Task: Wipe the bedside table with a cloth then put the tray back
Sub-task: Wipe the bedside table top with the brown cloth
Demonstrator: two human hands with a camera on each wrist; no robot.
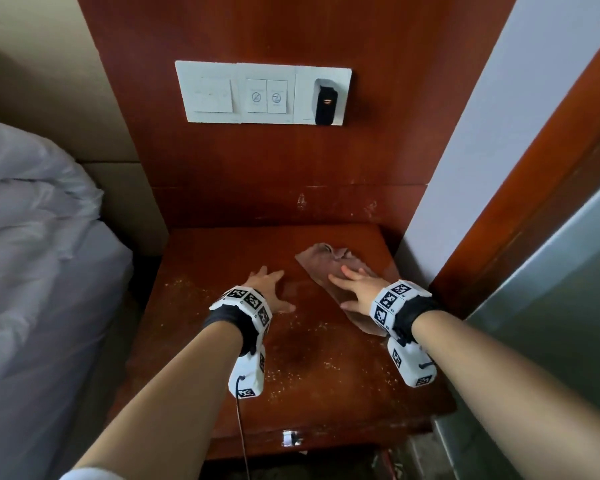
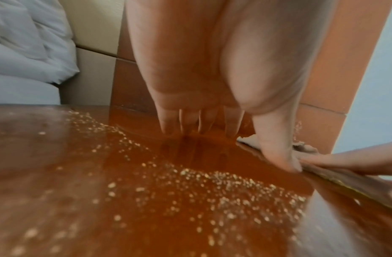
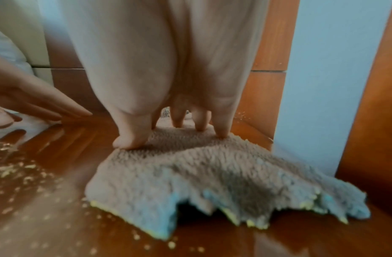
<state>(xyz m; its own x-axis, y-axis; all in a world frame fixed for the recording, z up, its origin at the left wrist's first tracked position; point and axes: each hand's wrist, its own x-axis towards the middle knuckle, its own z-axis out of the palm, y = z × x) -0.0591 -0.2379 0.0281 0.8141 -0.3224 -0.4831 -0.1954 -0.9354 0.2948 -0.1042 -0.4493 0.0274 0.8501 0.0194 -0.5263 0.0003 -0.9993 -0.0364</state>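
Observation:
The reddish wooden bedside table (image 1: 222, 403) is strewn with pale crumbs (image 2: 212, 184). A fluffy grey-brown cloth (image 1: 317, 265) (image 3: 190, 173) lies flat on its right rear part. My right hand (image 1: 352, 284) (image 3: 179, 128) presses down on the cloth with straight, spread fingers. To the left of it my left hand (image 1: 269, 287) (image 2: 204, 125) rests flat on the bare wood, fingers straight, its thumb at the cloth's left edge. No tray is in view.
A bed with white linen (image 1: 32, 237) stands left of the table. A wood wall panel with a white switch plate (image 1: 262, 93) and a black plug (image 1: 325, 105) rises behind. A white wall (image 1: 499, 133) and a wood door frame (image 1: 534, 188) close in the right side.

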